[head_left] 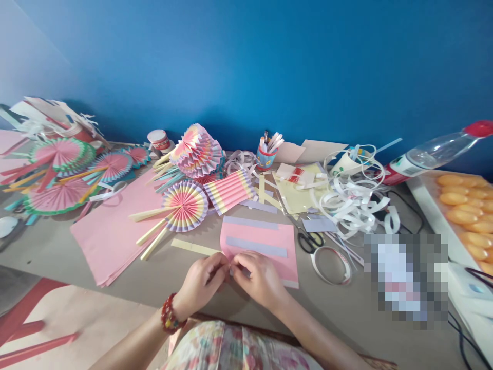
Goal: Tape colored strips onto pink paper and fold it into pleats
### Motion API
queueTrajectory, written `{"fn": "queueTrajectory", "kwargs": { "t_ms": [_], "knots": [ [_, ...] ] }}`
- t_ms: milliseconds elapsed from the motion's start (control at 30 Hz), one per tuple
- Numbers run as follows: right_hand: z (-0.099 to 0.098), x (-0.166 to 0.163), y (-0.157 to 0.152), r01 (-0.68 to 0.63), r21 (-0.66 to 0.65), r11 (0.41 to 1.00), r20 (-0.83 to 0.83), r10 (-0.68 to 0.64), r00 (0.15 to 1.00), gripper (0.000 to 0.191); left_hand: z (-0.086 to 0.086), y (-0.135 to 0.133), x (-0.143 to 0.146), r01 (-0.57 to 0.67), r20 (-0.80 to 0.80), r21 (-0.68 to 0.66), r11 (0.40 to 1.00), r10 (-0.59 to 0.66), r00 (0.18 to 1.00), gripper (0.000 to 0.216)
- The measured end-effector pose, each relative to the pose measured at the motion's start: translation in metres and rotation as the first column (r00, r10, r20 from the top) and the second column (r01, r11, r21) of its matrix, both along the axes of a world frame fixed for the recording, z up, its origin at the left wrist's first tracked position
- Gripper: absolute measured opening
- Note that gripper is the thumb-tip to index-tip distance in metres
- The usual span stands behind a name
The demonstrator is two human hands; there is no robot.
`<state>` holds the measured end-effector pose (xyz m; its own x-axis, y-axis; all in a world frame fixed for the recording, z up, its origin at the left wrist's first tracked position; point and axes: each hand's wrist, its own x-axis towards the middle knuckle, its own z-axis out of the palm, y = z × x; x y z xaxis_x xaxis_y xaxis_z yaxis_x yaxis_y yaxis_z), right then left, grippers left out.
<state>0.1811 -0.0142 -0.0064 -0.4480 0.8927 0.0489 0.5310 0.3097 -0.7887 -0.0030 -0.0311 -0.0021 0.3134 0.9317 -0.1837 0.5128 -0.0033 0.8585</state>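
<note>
A pink paper sheet (269,239) with grey strips across it lies on the table in front of me. My left hand (202,282), with a red bead bracelet at the wrist, and my right hand (260,277) meet at the sheet's near left corner. Both have their fingers pinched together on the paper's edge. A pale yellow strip (194,247) lies just left of the sheet. Black-handled scissors (310,241) rest by its right edge.
Folded paper fans (185,205) and a stack of pink sheets (111,231) fill the left. A pen cup (265,154), white paper curls (354,198), a tape ring (331,264) and a plastic bottle (435,151) lie right. A tray of orange pieces (466,205) sits far right.
</note>
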Motion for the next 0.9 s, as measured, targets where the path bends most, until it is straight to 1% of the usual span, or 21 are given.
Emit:
{"fn": "queueTrajectory", "kwargs": {
  "t_ms": [200,367,500,600,700,800,833,900],
  "knots": [
    [0.001,0.0,0.0,0.037,-0.009,0.999,-0.028,-0.038,0.999,0.014,-0.004,-0.002,-0.001,-0.016,0.041,-0.026,1.0,0.017,0.999,0.022],
    [0.002,0.001,-0.001,0.061,-0.032,0.998,-0.047,-0.062,0.997,0.015,0.0,-0.005,-0.004,-0.05,0.057,-0.047,0.998,0.053,0.997,0.02],
    [0.002,0.006,-0.003,0.1,0.047,0.994,-0.002,-0.1,0.995,0.015,0.004,-0.009,-0.007,-0.096,0.041,-0.012,0.995,0.096,0.995,0.022],
    [0.002,0.016,-0.006,0.136,0.121,0.983,0.05,-0.142,0.989,0.015,0.003,-0.013,-0.009,-0.153,0.068,-0.033,0.988,0.155,0.986,0.026],
    [0.004,0.032,-0.008,0.21,0.184,0.96,0.112,-0.232,0.966,0.015,-0.001,-0.016,-0.01,-0.209,0.121,-0.095,0.973,0.22,0.968,0.03],
    [0.007,0.061,-0.009,0.299,0.233,0.925,0.162,-0.341,0.926,0.016,-0.005,-0.018,-0.011,-0.238,0.196,-0.195,0.952,0.275,0.941,0.034],
    [0.008,0.074,-0.01,0.337,0.247,0.909,0.174,-0.384,0.907,0.015,-0.006,-0.019,-0.012,-0.246,0.22,-0.226,0.943,0.295,0.93,0.034],
    [0.011,0.105,-0.011,0.438,0.287,0.852,0.198,-0.5,0.843,0.012,-0.008,-0.019,-0.013,-0.261,0.251,-0.261,0.93,0.326,0.911,0.034]
  ]
}}
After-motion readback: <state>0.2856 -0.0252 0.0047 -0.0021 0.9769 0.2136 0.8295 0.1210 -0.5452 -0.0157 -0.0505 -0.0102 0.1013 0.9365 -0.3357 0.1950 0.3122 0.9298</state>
